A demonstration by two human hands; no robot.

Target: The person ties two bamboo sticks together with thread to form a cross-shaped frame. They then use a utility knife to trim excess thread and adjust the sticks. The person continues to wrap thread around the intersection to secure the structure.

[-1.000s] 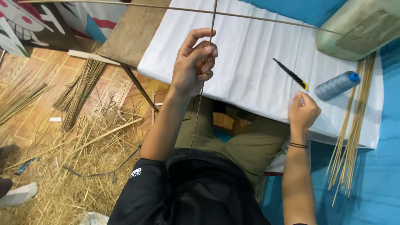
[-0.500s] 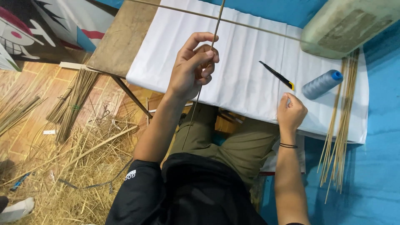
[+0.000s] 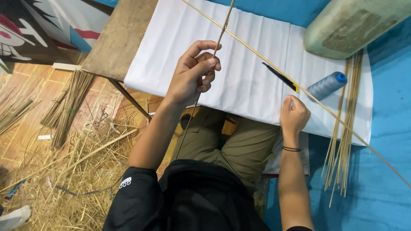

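Observation:
My left hand (image 3: pixel 192 77) is raised over the white sheet (image 3: pixel 248 90) and pinches a thin upright bamboo stick (image 3: pixel 224 23) between thumb and fingers. The stick runs down past my wrist toward my knees. A second long bamboo stick (image 3: pixel 325 107) crosses it near the top and slants down to the right, past my right hand. My right hand (image 3: pixel 294 114) is curled into a fist at the sheet's near edge, just below a black and yellow knife (image 3: pixel 280 77). I cannot see anything in that fist. A grey thread spool (image 3: pixel 326 85) lies close by.
A bundle of bamboo sticks (image 3: pixel 342 141) lies on the blue surface at the right. A pale green block (image 3: pixel 355 25) sits at the top right. A wooden board (image 3: pixel 120 38) adjoins the sheet. Straw (image 3: pixel 64 171) and tied stick bundles (image 3: pixel 68 107) cover the floor at the left.
The crossing stick has swung from nearly level to a steep slant, its right end dropping to the lower right. My left hand keeps its grip; my right fist has barely moved.

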